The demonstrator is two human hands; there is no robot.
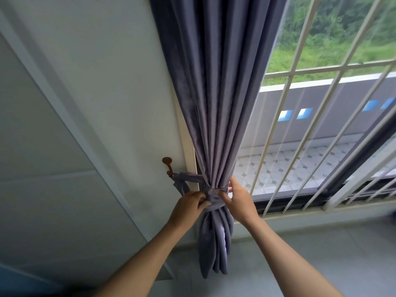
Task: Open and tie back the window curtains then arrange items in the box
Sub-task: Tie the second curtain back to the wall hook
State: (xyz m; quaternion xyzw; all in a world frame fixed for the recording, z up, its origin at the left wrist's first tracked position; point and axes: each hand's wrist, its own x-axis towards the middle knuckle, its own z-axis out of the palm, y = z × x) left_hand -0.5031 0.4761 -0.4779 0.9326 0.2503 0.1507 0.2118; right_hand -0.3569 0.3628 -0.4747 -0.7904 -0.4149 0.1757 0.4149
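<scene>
At lower centre, the left hand and right hand pinch the tieback around the gathered curtain; cinching it snug toward the wall hook seems best.

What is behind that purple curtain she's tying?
Beside the gathered curtain, the window's white bars and a tiled balcony show. Directly behind the folds, the window frame edge is covered, so nothing there can be seen.
</scene>
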